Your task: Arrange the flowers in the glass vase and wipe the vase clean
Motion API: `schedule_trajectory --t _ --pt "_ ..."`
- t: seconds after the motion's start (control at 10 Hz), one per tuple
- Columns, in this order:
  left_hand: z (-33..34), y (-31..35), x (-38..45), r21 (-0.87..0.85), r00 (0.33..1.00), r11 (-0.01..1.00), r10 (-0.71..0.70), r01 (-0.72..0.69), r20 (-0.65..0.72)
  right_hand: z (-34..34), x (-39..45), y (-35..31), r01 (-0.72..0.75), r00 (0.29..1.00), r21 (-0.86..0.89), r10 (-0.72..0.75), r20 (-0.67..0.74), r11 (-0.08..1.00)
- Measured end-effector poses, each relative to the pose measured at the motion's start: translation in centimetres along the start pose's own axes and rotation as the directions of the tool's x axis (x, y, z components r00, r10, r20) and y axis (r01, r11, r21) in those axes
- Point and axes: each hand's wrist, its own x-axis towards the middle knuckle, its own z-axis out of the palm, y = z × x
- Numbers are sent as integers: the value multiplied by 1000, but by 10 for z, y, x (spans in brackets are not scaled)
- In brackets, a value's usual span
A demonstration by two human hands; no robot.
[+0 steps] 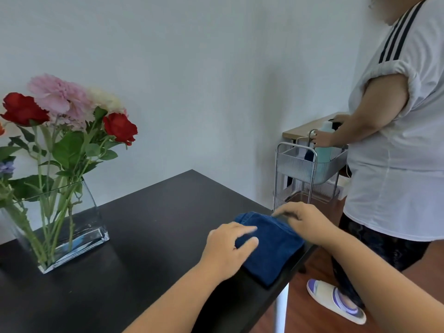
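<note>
Blue cloth [269, 246] under both our hands, right of the glass vase [64, 227] | left hand [228, 251] presses flat, right hand [305, 224] pinches its edge, folding for wiping | flowers [67, 111] already in vase

Glass vase [72, 227]: left side cut by frame edge, as are flowers [69, 121] left of it. Right of vase, left hand [228, 251] fingertips motion-blurred.
</note>
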Motion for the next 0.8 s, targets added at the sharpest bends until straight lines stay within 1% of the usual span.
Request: schedule_trajectory --t 0.1,0.2,0.3,0.4,0.5,0.6,0.7,0.8 --pt "15 1 2 232 978 958 -193 170 81 24 11 -11 94 995 -59 -93 19 994" --pt "35 -2 -4 359 912 887 -371 292 176 45 20 -14 135 989 -29 -133 59 990" --pt "40 -8 -8 409 891 855 -417 319 179 61 27 -10 176 976 -116 -158 152 978" --pt "41 -12 -10 459 887 832 -427 310 175 69 28 -3 194 958 -241 -131 255 951" --pt "38 -15 -9 484 888 830 -415 279 200 71 26 -2 182 954 -314 -89 287 932" --pt "22 -22 -11 459 901 852 -379 251 212 69 27 -8 171 950 -333 -65 306 927" --pt "-4 -42 -18 430 920 858 -369 283 132 69 33 -15 192 958 -301 -112 263 934" --pt "-33 -61 -29 386 920 856 -389 345 40 68 36 -30 207 970 -206 -173 173 956"
